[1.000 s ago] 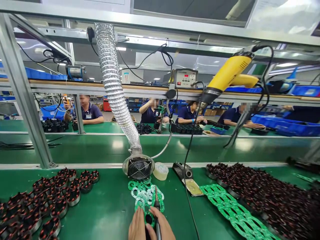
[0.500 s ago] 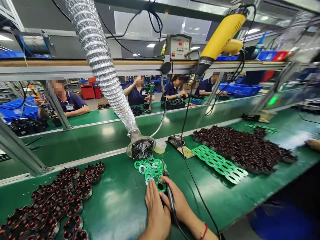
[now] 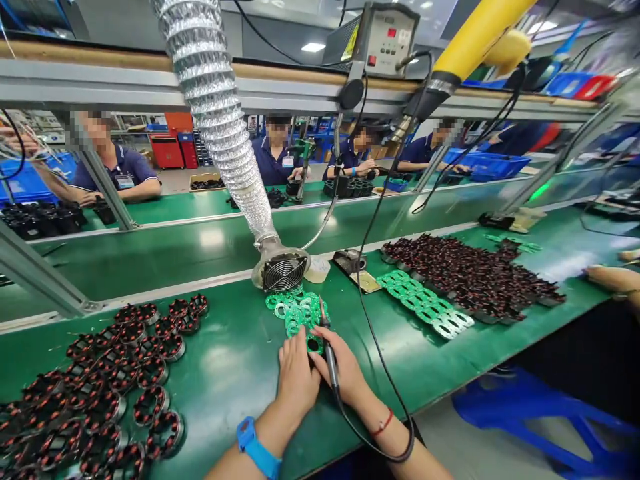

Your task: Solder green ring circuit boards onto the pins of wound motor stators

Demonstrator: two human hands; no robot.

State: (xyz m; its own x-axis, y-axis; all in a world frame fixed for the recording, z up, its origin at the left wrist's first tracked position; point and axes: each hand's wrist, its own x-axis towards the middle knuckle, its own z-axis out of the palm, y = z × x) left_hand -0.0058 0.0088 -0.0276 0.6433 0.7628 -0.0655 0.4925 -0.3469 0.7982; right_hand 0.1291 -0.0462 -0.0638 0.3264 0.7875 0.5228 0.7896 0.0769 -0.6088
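Note:
My left hand (image 3: 296,380) rests on the green bench with its fingers curled against a small green ring board (image 3: 314,344), steadying it. My right hand (image 3: 341,373) is closed round a black soldering iron (image 3: 328,352) whose tip points into a loose pile of green ring boards (image 3: 296,311). The iron's black cable (image 3: 373,333) loops off to my right. A blue band sits on my left wrist and a red cord on my right wrist.
A fume fan (image 3: 283,272) on a silver duct (image 3: 220,120) stands just behind the pile. Wound copper coils (image 3: 110,387) lie to the left and in a heap (image 3: 470,277) to the right, beside green panel strips (image 3: 425,307). Another person's hand (image 3: 613,280) is at far right. Several people sit across the line.
The view has tipped down and pulled back, so my forearms and wristbands now show. My hands stay on the same ring board with the iron.

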